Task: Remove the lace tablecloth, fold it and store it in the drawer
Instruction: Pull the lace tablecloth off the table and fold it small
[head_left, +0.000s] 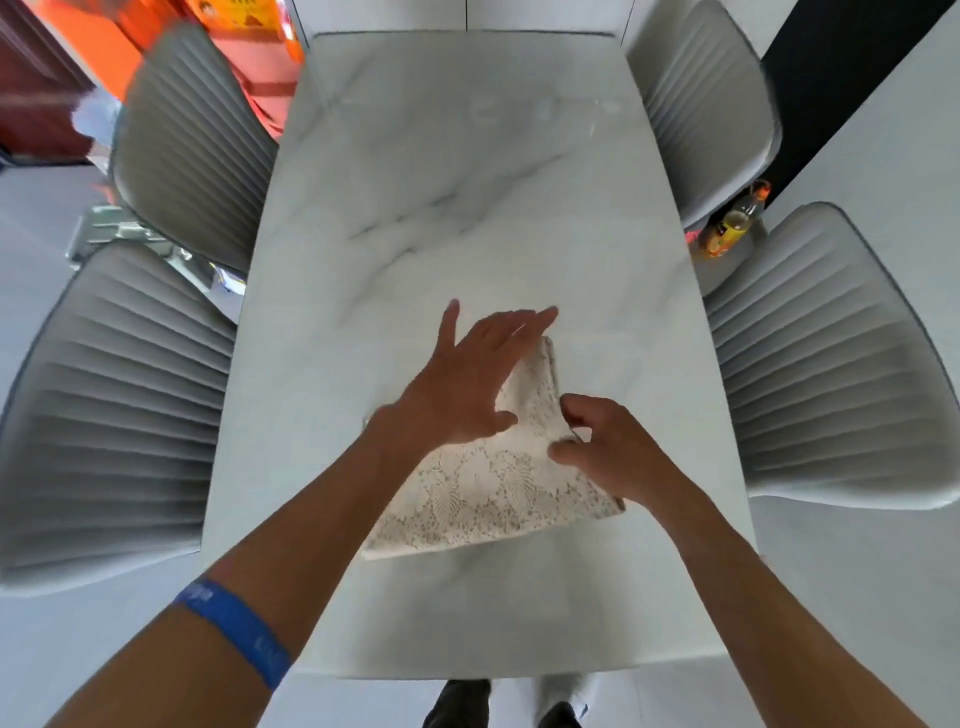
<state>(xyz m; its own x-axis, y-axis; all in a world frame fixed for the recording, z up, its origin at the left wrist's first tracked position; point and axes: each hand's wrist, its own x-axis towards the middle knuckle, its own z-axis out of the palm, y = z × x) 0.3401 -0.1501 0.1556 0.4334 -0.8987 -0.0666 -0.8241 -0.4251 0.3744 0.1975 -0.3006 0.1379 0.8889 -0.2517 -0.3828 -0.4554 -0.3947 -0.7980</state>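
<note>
Tablecloth (488, 499) (folded) under both hands, on table (467, 208).

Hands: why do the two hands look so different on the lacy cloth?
The left hand is spread open and flat over the lace tablecloth; the right hand is curled, pinching its right edge. The left arm wears a blue wristband; the right arm is bare. Both touch the cloth.

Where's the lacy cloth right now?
The cloth lies folded on the table, near its close end, under the left hand and right hand.
</note>
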